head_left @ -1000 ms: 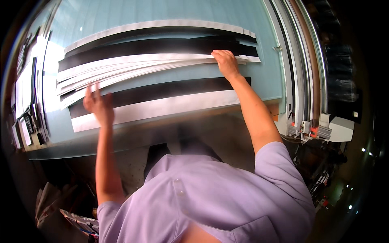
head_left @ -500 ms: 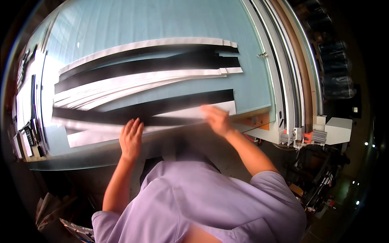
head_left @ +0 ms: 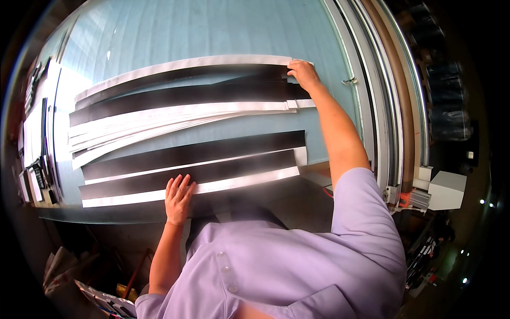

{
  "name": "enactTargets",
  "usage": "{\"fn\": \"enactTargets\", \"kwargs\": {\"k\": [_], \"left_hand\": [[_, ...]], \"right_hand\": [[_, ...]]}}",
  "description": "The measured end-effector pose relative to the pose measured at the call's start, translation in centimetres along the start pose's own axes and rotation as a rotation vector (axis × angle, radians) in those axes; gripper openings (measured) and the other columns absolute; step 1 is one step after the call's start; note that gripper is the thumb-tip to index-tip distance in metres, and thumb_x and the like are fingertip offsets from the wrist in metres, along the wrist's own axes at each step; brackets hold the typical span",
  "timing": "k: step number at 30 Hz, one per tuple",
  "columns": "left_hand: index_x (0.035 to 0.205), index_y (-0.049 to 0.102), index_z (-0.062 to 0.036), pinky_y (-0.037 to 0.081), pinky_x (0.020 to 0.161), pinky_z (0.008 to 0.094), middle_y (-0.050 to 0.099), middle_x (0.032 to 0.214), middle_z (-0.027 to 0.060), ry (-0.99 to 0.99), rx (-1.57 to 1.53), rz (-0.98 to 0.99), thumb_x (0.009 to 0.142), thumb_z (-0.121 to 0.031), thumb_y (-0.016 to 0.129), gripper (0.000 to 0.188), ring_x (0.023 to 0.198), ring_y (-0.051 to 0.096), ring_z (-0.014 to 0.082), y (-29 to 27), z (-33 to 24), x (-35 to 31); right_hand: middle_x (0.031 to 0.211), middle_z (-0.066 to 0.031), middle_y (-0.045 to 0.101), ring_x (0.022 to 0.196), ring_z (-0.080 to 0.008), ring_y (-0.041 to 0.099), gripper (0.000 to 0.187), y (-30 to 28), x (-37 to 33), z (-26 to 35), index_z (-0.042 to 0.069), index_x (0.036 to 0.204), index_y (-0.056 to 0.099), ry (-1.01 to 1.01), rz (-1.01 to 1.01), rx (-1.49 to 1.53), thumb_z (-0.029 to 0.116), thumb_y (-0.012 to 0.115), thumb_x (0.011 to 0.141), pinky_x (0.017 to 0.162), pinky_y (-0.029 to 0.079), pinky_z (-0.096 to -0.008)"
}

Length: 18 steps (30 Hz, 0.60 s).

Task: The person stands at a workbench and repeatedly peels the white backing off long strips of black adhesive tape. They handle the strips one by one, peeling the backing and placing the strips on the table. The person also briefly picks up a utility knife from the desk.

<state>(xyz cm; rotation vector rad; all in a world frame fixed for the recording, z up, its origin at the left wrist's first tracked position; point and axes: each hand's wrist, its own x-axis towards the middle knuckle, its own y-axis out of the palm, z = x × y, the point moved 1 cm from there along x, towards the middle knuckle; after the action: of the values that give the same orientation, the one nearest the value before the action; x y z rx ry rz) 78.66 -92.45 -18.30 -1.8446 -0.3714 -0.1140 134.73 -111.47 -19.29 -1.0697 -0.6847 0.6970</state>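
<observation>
At one o'clock, the end of the farthest strip (head_left: pixel 207 73) is partly covered by the right hand (head_left: pixel 303 74); at eight, the white border (head_left: pixel 133 198) of the nearest strip (head_left: pixel 239 169) is partly hidden by the left hand (head_left: pixel 179 195). The tabletop (head_left: pixel 239 26) is cut off at twelve.

The black-and-white strips (head_left: pixel 180 96) across the centre looked like smooth, matt paper, the pale blue worktop (head_left: pixel 223 29) under them had a faintly glossy sheen, the rail (head_left: pixel 420 106) at right looked like shiny metal, and the lilac shirt (head_left: pixel 281 255) below, matt cloth.
</observation>
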Motion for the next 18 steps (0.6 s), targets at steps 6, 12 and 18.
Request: {"fn": "enactTargets", "kwargs": {"k": [6, 12, 18], "left_hand": [[0.119, 0.069, -0.0101, 0.043, 0.108, 0.0484, 0.062, 0.137, 0.0109, -0.01, -0.044, 0.019, 0.083, -0.016, 0.071, 0.036, 0.126, 0.057, 0.0322, -0.7, -0.6, 0.7], [0.121, 0.069, -0.0075, 0.044, 0.106, 0.0489, 0.06, 0.138, 0.0125, -0.015, -0.101, 0.029, 0.081, -0.019, 0.075, 0.041, 0.127, 0.056, 0.0343, -0.7, -0.6, 0.9], [0.121, 0.068, -0.0067, 0.043, 0.106, 0.05, 0.06, 0.138, 0.0138, -0.032, -0.113, 0.039, 0.084, -0.02, 0.072, 0.04, 0.127, 0.056, 0.0357, -0.6, -0.6, 0.9]], "right_hand": [[0.105, -0.0151, 0.07, 0.098, -0.0365, 0.064, 0.015, -2.2, 0.7, 2.5, 0.005, 0.104, 0.071, 0.073, 0.16, -0.089, 0.008, 0.068, 0.089, 0.084, 0.052, -0.0451], [0.109, -0.01, 0.066, 0.103, -0.0336, 0.062, 0.021, -0.4, 0.0, 2.5, 0.013, 0.112, 0.073, -0.05, 0.007, -0.007, 0.011, 0.067, 0.092, 0.087, 0.052, -0.0435], [0.093, -0.0083, 0.064, 0.093, -0.0284, 0.064, 0.008, 1.6, -1.0, 2.1, 0.009, 0.096, 0.07, -0.034, -0.116, -0.055, 0.01, 0.07, 0.088, 0.079, 0.055, -0.039]]}}
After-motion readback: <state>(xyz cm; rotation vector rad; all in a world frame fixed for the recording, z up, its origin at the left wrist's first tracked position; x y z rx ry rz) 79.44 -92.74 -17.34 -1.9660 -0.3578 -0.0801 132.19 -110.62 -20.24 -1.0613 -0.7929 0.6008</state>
